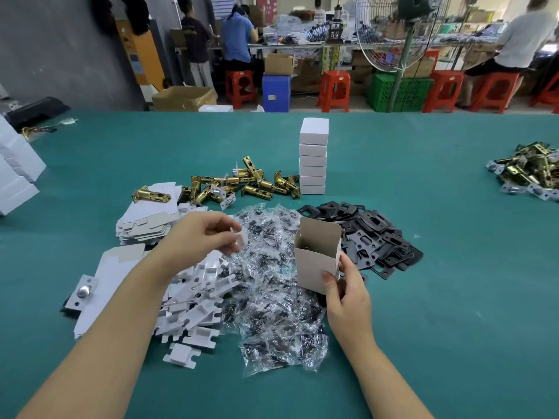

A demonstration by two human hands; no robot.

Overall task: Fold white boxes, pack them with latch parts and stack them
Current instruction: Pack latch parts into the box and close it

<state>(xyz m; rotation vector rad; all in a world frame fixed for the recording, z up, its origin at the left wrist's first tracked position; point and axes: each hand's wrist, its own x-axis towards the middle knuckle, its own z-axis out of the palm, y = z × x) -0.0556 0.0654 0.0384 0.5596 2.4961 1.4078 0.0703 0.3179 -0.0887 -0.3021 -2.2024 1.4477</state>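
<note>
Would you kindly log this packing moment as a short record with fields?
left hand: left hand pinches a small white insert
right hand: right hand holds the open box upright
stack: closed white boxes, behind the brass latches
supplies: flat box blanks, screw bags, black plates
surface: green table

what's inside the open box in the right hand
The open box in the right hand stands upright, top flap raised. Just inside its rim something dark and thin shows; the walls hide anything deeper.
</note>
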